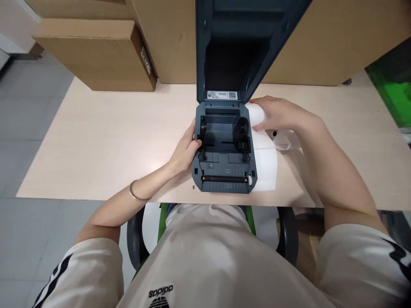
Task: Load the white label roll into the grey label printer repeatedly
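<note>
A dark grey-blue label printer stands on the table before me, its lid swung up and back. Inside are black roll holders and a black roller near the front; the bay holds no roll. My left hand grips the printer's left side, thumb over the rim. Beside the right side, my right hand is closed around a white paper roll, partly hidden by the hand and printer. White paper lies flat under the roll, alongside the printer.
Crumpled clear plastic lies below my right wrist. A cardboard box stands at the back left of the table. Larger cardboard rises behind the printer. Something green is at the far right.
</note>
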`<state>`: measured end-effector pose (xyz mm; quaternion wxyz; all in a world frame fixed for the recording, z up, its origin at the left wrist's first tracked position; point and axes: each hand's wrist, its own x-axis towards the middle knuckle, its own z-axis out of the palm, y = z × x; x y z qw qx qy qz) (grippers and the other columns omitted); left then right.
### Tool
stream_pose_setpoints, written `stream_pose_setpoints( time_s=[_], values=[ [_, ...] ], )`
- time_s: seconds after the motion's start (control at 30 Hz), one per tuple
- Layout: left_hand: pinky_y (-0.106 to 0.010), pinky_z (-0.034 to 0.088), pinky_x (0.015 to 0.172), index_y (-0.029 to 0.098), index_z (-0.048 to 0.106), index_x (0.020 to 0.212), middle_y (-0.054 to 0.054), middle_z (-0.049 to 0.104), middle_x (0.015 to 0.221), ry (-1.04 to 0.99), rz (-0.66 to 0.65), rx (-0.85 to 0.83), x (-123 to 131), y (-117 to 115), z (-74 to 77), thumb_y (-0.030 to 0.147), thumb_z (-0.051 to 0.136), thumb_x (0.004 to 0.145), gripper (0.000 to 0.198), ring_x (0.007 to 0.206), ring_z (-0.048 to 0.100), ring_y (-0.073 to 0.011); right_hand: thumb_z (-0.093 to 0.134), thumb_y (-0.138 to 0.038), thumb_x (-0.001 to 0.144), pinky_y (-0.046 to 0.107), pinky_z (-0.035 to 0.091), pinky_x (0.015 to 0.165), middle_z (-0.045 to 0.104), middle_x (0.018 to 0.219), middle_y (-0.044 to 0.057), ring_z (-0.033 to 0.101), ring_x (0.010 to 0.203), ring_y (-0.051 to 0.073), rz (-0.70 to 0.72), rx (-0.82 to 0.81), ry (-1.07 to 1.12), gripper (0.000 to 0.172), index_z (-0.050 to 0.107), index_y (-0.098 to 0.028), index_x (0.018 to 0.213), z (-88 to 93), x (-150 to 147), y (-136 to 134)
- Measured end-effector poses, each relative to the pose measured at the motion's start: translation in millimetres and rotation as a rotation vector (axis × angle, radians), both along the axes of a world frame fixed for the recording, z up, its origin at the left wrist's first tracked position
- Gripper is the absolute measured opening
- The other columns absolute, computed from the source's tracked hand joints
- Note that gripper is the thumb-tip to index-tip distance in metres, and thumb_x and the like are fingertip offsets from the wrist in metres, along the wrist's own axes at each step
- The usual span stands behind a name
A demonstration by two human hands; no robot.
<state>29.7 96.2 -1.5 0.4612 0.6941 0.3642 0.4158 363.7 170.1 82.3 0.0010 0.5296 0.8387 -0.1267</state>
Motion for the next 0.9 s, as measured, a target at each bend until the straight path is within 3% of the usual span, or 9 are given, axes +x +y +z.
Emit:
stream_pose_setpoints(
  time_s=[0.2,0.33,0.4,0.47,0.6,0.67,0.77,0.83,0.9],
  values=[
    [-0.051,0.027,0.142,0.029,0.041,0.17,-0.004,0.04,0.182,0.02,-0.008,-0.006,-3,-1,0.1,0.049,0.058,0.102,0.072,0.171,0.034,-0.035,0.08,-0.024,0.082,0.036,0.043,0.096,0.07,0.132,0.017,0.062,0.119,0.028,-0.041,0.003,-0.185,0.058,0.069,-0.015,0.138,30.0,9,-31],
    [-0.052,0.029,0.141,0.031,0.041,0.17,-0.004,0.043,0.18,0.013,-0.011,0.004,-1,-2,1.9,0.052,0.056,0.104,0.07,0.17,0.036,-0.0348,0.079,-0.026,0.086,0.033,0.045,0.084,0.075,0.12,0.008,0.067,0.101,0.018,-0.034,-0.096,-0.17,0.042,0.075,-0.023,0.128,60.6,36,-61],
    [-0.051,0.031,0.14,0.031,0.042,0.17,-0.003,0.045,0.18,0.001,-0.011,0.005,0,-2,1.6,0.05,0.056,0.104,0.07,0.169,0.038,-0.0348,0.084,-0.038,0.083,0.034,0.046,0.079,0.075,0.117,0.005,0.067,0.094,0.016,-0.048,-0.077,-0.136,0.047,0.075,-0.028,0.129,71.5,49,-73],
    [-0.05,0.031,0.14,0.031,0.041,0.17,-0.003,0.045,0.179,-0.013,-0.013,0.009,0,-1,-0.2,0.048,0.056,0.103,0.072,0.168,0.039,-0.0342,0.087,-0.06,0.077,0.036,0.049,0.079,0.075,0.123,0.005,0.07,0.1,0.02,-0.058,0.015,-0.079,0.065,0.072,-0.032,0.134,78.9,51,-83],
    [-0.052,0.025,0.143,0.031,0.039,0.171,-0.002,0.04,0.182,0.007,-0.003,0.007,-3,2,-6.6,0.045,0.056,0.102,0.073,0.171,0.033,-0.0338,0.074,-0.086,0.077,0.044,0.057,0.098,0.073,0.134,0.009,0.072,0.119,0.03,0.009,0.102,0.155,0.084,0.068,-0.025,0.134,85.3,8,-93],
    [-0.053,0.022,0.144,0.033,0.039,0.172,-0.001,0.038,0.183,0.018,-0.004,0.003,-5,2,-8.9,0.045,0.055,0.102,0.072,0.173,0.03,-0.0339,0.076,-0.081,0.078,0.051,0.054,0.117,0.074,0.133,0.008,0.072,0.123,0.032,0.047,0.122,0.298,0.078,0.068,-0.025,0.131,82.8,-24,-92],
    [-0.054,0.024,0.143,0.033,0.038,0.172,-0.001,0.04,0.182,0.017,-0.007,0.003,-4,2,-8.8,0.041,0.055,0.101,0.074,0.172,0.031,-0.0337,0.08,-0.063,0.081,0.057,0.029,0.143,0.075,0.129,0.005,0.071,0.123,0.03,0.104,0.144,0.386,0.064,0.068,-0.026,0.131,71.9,-57,-82],
    [-0.055,0.026,0.142,0.032,0.039,0.171,-0.001,0.042,0.181,0.023,0.005,0.003,-3,1,-7.3,0.037,0.055,0.099,0.074,0.171,0.034,-0.0339,0.082,-0.057,0.078,0.061,0.02,0.145,0.075,0.128,0.006,0.071,0.122,0.03,0.144,0.139,0.379,0.066,0.069,-0.022,0.132,63.4,-66,-73],
    [-0.055,0.027,0.142,0.031,0.04,0.171,-0.002,0.042,0.181,0.032,0.017,-0.001,-2,0,-5.9,0.035,0.055,0.097,0.075,0.17,0.036,-0.0342,0.081,-0.055,0.075,0.065,0.028,0.14,0.075,0.128,0.008,0.071,0.122,0.033,0.154,0.132,0.344,0.067,0.07,-0.019,0.13,56.9,-70,-66]
  ],
)
